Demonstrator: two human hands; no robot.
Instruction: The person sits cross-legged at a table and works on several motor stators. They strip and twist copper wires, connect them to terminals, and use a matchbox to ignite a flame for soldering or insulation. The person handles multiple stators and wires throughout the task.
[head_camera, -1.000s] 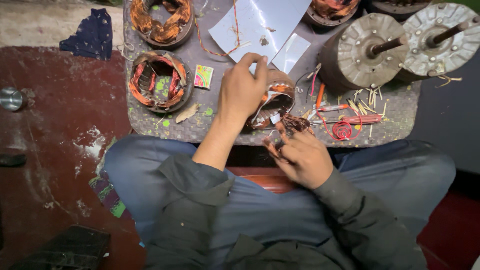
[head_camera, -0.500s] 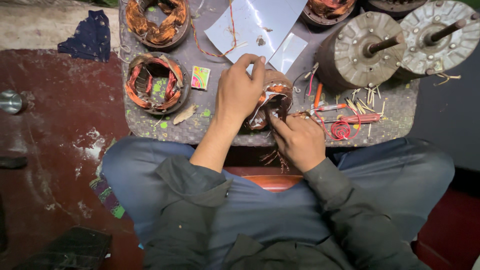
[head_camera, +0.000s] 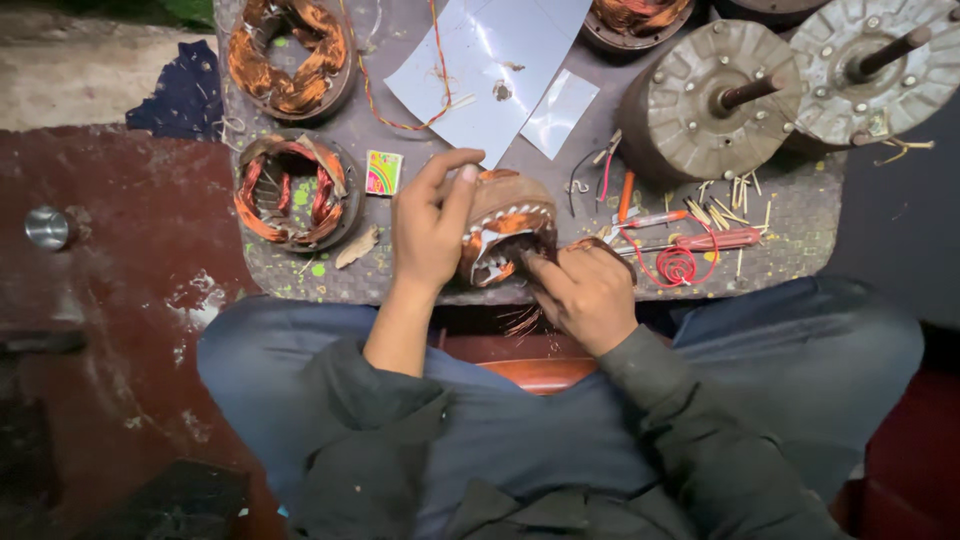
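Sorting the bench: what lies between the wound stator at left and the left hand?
In the head view, a small colourful square packet lies between the wound stator and the left hand.

A worn dark-red floor (head_camera: 130, 260) with pale scuffs surrounds a low grey speckled work board (head_camera: 800, 215), dimly lit.

Between the fingers (head_camera: 452, 185) sits a stator (head_camera: 505, 225) wound in copper-orange. Left of them lies a small card (head_camera: 383, 172) striped pink, yellow and green, on a grey mat (head_camera: 560, 275) flecked with green. Right of the fingers curls a red wire coil (head_camera: 680, 265); above lies pale blue sheet (head_camera: 480, 65).
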